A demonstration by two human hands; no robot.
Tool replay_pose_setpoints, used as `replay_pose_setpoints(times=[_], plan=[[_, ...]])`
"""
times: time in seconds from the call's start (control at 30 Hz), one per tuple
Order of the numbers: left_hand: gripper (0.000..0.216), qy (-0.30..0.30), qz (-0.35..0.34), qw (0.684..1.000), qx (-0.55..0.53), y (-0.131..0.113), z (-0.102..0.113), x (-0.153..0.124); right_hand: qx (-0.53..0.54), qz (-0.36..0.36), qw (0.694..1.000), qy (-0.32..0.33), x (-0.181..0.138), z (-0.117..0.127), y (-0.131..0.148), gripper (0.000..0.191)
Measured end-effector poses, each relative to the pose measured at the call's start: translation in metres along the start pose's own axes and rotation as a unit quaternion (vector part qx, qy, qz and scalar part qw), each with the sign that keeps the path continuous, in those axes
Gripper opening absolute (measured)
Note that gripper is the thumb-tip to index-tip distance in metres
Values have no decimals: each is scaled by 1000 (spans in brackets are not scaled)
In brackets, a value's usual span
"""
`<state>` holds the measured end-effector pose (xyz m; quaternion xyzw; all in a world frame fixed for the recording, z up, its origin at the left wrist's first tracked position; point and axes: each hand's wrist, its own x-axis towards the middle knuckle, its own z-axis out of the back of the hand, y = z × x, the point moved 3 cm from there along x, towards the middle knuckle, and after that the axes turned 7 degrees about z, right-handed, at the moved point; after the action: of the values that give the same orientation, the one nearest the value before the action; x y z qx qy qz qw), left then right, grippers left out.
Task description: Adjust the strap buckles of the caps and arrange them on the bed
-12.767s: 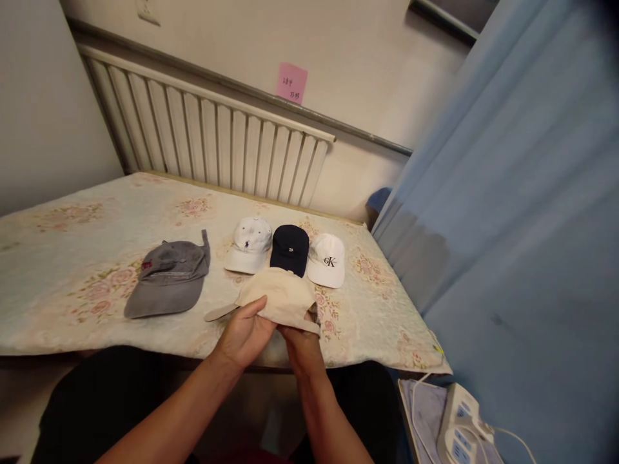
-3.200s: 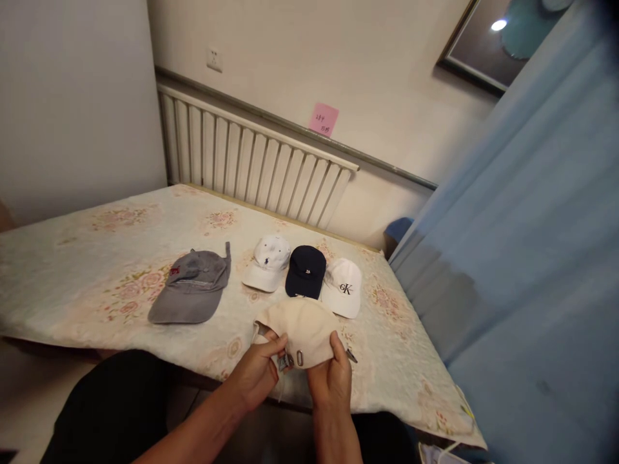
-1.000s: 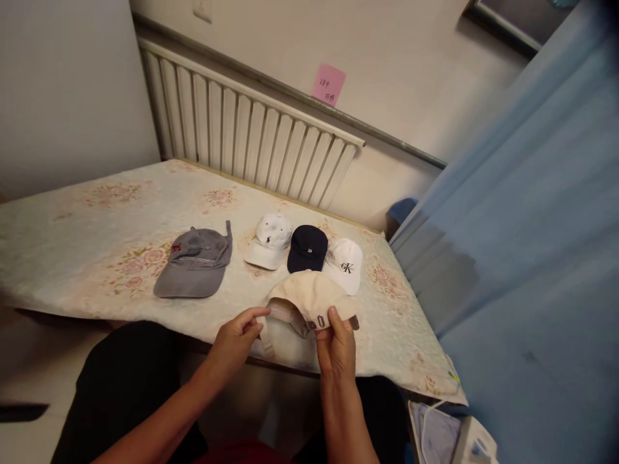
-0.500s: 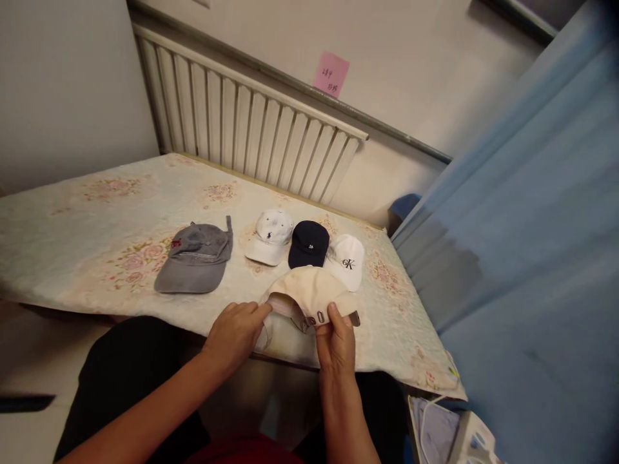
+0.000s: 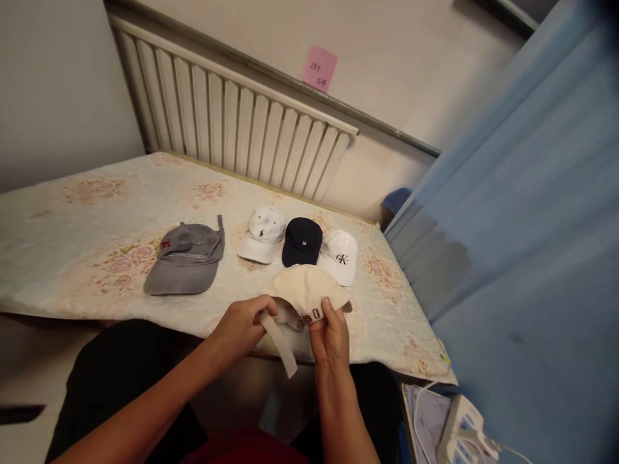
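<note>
A beige cap point(image 5: 304, 289) lies at the near edge of the flowered table point(image 5: 77, 258), its back towards me. My left hand point(image 5: 240, 327) pinches the cap's loose beige strap point(image 5: 279, 336), which hangs off the table edge. My right hand point(image 5: 331, 335) grips the cap's back rim by the metal buckle point(image 5: 313, 315). Beyond it stand a white cap point(image 5: 260, 226), a navy cap point(image 5: 302, 240) and a white cap with black letters point(image 5: 340, 257) in a row. A grey cap point(image 5: 185, 257) lies to the left.
A white radiator point(image 5: 232, 122) runs along the wall behind the table, with a pink note point(image 5: 320, 67) above it. A blue curtain point(image 5: 522, 225) hangs at the right. A white power strip point(image 5: 461, 432) lies on the floor at the lower right.
My left hand has taken hold of the strap and drawn it out of the buckle towards me; half a second ago it was reaching at the cap's rim. The right hand keeps its grip.
</note>
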<state>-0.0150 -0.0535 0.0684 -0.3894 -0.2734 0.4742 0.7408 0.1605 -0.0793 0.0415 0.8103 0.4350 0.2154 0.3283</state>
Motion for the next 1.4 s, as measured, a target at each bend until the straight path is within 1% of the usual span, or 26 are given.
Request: replay_pose_setpoints(times=[0.07, 0.23, 0.37, 0.43, 0.53, 0.63, 0.7, 0.77, 0.87, 0.93, 1.03, 1.1, 1.27, 1.4], plan=[[12, 29, 23, 999, -38, -5, 1, 0, -2, 0, 1000, -3, -1, 0, 0, 45], [6, 91, 35, 991, -90, -23, 6, -6, -2, -12, 1000, -21, -2, 1, 0, 45], [10, 177, 40, 968, -175, -31, 9, -10, 7, -14, 1000, -20, -2, 0, 2, 45], [12, 194, 33, 960, -201, -32, 11, -10, 8, -12, 1000, -15, -2, -1, 2, 45], [15, 179, 26, 963, -201, -30, 14, -8, 11, -8, 1000, -4, -1, -2, 2, 42], [21, 143, 12, 978, -151, -29, 15, -6, 21, -8, 1000, 5, -1, -2, 2, 38], [24, 108, -25, 989, -100, -31, 15, -7, 25, -11, 1000, 7, -2, -2, 2, 37], [26, 77, -72, 993, -61, -33, 15, -9, 25, -13, 1000, 7, -2, -2, 1, 38], [24, 52, -108, 992, -43, -35, 13, -12, 25, -14, 1000, 7, -2, -2, 1, 39], [23, 61, -101, 992, -45, -34, 10, -14, 29, -18, 999, 7, -1, -1, 0, 40], [23, 92, -64, 993, -48, -32, 5, -16, 38, -32, 999, -5, -1, 1, -2, 40], [24, 101, -47, 993, -50, -31, 1, -16, 41, -42, 998, -12, -1, 0, -3, 40], [25, 117, -44, 991, -53, -27, -10, -14, 15, -52, 998, -16, -4, -7, -1, 38], [25, 110, -7, 987, -121, -21, -20, -13, 9, -57, 998, -8, -7, -12, 1, 34]])
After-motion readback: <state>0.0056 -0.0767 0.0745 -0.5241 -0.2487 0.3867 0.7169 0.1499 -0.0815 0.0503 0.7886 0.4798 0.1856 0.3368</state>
